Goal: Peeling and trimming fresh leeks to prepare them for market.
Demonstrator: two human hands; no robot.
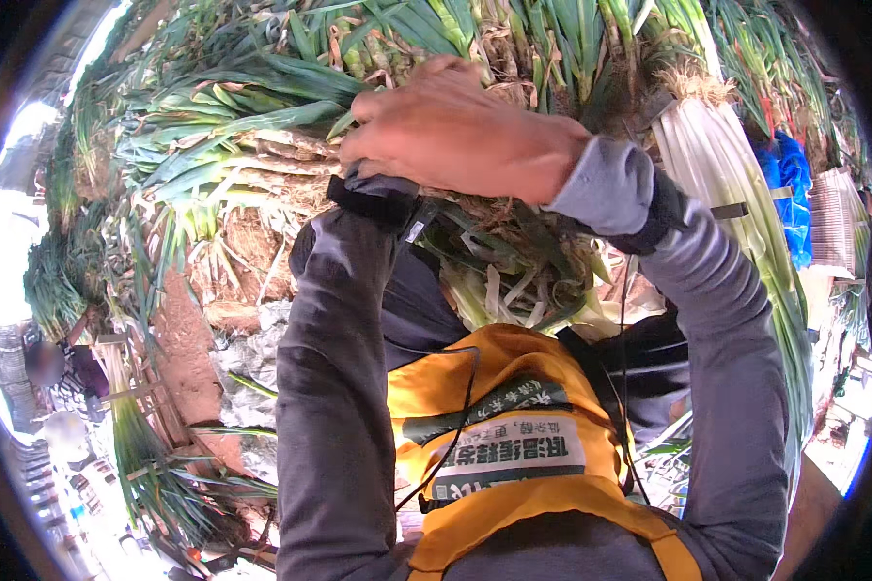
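Observation:
My right hand [460, 131] is raised in front of me, fingers curled down onto a thick bundle of green onions [494, 247] with muddy roots and pale stalks. My left forearm in a grey sleeve with a black cuff [373, 198] rises to the same spot. The left hand itself is hidden under the right hand. Green leaves [242, 97] of more stacked onions fan out to the left and above the hands. I wear an orange vest [513, 368] over the grey top.
A tied bundle of long white onion stalks [722, 184] lies at the right, with a blue bag [793, 189] and a woven basket [833, 223] beyond it. Reddish soil [189, 339] shows lower left, beside another onion bundle [136, 445]. A person [63, 373] is at the far left.

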